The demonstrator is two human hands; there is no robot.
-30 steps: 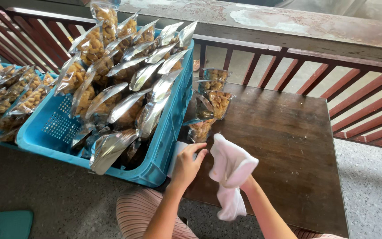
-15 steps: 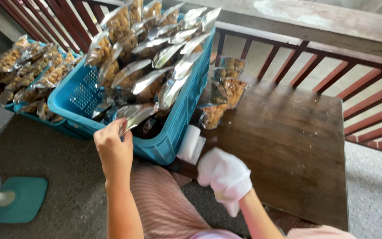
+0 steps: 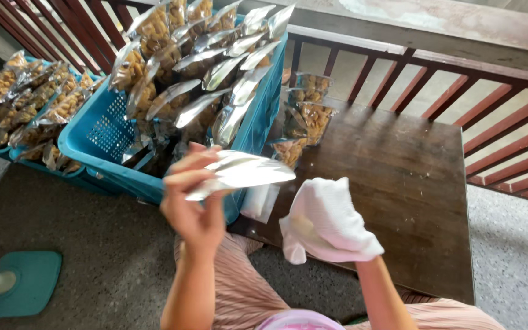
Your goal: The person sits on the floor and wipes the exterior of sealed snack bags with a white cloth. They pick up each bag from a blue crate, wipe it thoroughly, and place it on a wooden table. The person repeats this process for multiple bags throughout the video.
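Observation:
My left hand (image 3: 194,205) grips a flat silver foil pouch (image 3: 245,174) by its lower end and holds it up in front of the blue basket (image 3: 102,137). That basket is packed with several upright pouches of snacks (image 3: 172,67). My right hand (image 3: 325,223) is wrapped in a white cloth and hovers over the near edge of the dark wooden table (image 3: 398,183), just right of the lifted pouch. A small white roll (image 3: 258,201) lies at the table's left edge, below the pouch.
A few filled snack pouches (image 3: 307,119) stand on the table beside the basket. A second blue basket of pouches (image 3: 16,104) sits at far left. A red wooden railing (image 3: 496,110) runs behind. A teal fan base (image 3: 19,284) stands on the floor, lower left.
My left hand has drawn a silver pouch out of the blue basket and lifted it. The cloth-wrapped right hand stayed by the table's near edge.

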